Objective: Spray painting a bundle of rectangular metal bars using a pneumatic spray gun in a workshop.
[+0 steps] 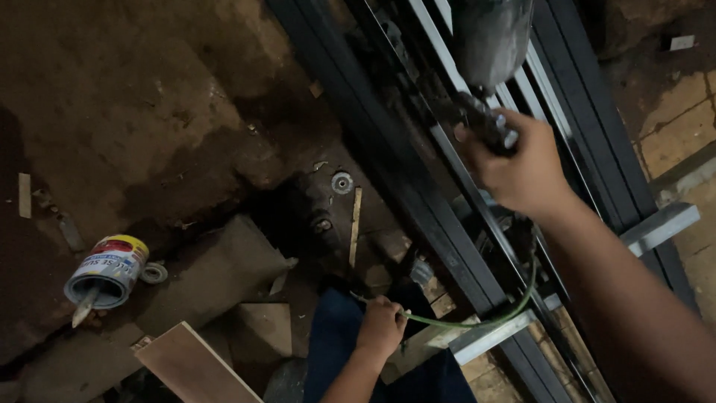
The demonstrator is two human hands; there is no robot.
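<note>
Spray gun (488, 123) in raised right hand (522, 168)

dark painted metal frame bars (418, 194) look smooth and a bit glossy, spray gun cup (488, 37) is dull scuffed metal, hose (477, 319) is shiny green plastic, paint can (108, 272) has a glossy label, floor (134, 112) is rough stained concrete, wooden plank (194, 369) looks matt

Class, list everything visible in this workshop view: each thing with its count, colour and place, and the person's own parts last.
Spray gun: one, grey cup, top centre.
Hose: one, green, between both hands.
Metal frame bars: several, black, diagonal at centre.
Grey cross bars: two, right and lower centre.
Paint can: one, tipped on the floor, left.
Wooden plank: one, brown, bottom left.
Left hand: holds the hose.
Right hand: grips the spray gun.
</note>
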